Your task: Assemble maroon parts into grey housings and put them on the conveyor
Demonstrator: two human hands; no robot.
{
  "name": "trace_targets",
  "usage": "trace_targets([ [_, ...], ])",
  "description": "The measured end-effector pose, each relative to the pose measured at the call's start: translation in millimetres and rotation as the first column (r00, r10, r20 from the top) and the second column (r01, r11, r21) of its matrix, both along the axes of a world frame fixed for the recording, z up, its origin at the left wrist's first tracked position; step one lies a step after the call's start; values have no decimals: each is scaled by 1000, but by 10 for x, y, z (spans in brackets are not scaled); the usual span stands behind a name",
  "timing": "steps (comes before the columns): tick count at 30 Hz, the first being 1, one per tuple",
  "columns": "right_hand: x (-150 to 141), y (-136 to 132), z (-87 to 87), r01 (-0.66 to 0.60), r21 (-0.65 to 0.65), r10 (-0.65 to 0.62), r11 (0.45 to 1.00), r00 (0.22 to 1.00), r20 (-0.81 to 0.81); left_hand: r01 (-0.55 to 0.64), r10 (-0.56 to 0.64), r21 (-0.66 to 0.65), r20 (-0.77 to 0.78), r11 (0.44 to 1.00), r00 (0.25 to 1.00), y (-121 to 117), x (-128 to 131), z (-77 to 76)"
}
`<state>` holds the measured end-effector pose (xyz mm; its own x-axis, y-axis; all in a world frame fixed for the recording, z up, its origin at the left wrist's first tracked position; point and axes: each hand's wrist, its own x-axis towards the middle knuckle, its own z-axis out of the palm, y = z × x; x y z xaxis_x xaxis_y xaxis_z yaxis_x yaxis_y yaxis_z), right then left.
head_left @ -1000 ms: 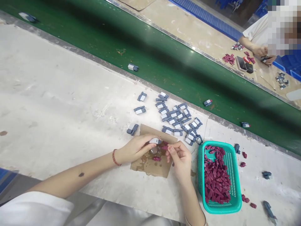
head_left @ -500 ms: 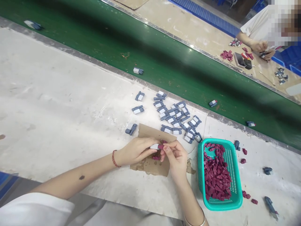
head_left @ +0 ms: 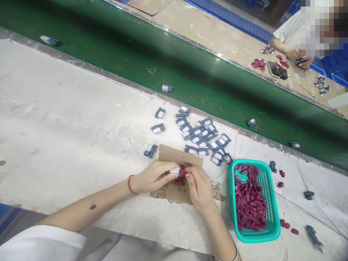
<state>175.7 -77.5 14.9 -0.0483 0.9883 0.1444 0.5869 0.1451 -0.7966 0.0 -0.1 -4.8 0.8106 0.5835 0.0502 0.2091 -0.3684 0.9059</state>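
The left hand point(head_left: 156, 176) holds a grey-and-white block point(head_left: 174, 171) between thumb and fingers, with the pale face turned up, while the right hand point(head_left: 198, 188) pinches a small red piece point(head_left: 182, 172) at the end of that block nearest to it. The two parts appear to meet just above a brown cardboard sheet point(head_left: 174, 154) on the worktop point(head_left: 81, 127); whether the red piece is fully seated cannot be told, since the fingertips cover part of the join. The step in hand looks like fitting one to the other, and it would go best with the left grip firm and steady, so that the block does not twist as the red piece meets it. The right hand should keep its pinch near the outer end, leaving the joining face free, and press straight along the block rather than at a slant. The cardboard looks wet in patches, so keeping both parts just clear of it seems wise; a smear on the pale face would probably show. An even push, held briefly, should suit such small parts better than a hard jab.
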Motion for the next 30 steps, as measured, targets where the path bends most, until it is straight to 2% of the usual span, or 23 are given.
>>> trace_targets([
  [2,9,14,9,-85,59,77,995,989,129,35,-34,-18,23,999,999,8,7,17],
  [4,-1,26,13,-114,59,101,992,977,187,64,-63,-36,35,997,997,21,13,27],
  [10,-49,26,-12,-96,36,88,995,978,189,80,-81,-21,-45,997,996,38,3,83],
  [12,-61,7,-31,-54,30,49,998,989,138,83,-82,0,-79,997,993,37,4,162],
  [15,-80,-38,-52,69,-5,-69,998,995,-75,70,-68,11,-120,998,990,113,16,330],
  [17,-86,-70,-55,148,-36,-152,988,968,-201,-20,24,25,-138,999,990,288,32,414],
  [19,-84,-96,-53,195,-44,-200,980,945,-257,-188,197,78,-128,979,972,600,56,430],
  [22,-89,-131,-51,182,-9,-178,983,949,-260,-419,454,242,-115,875,883,1245,111,341],
  [24,-111,-161,-57,113,54,-98,992,970,-222,-429,540,410,-206,805,816,1653,163,269],
  [26,-147,-196,-67,15,113,4,993,986,-164,-384,532,463,-245,799,811,1936,231,232],
  [28,-179,-225,-70,-72,136,87,988,991,-105,-350,523,501,-258,792,812,2073,316,232],
  [30,-179,-243,-41,-110,138,118,984,991,-54,-309,508,544,-263,780,820,2105,422,242],
])
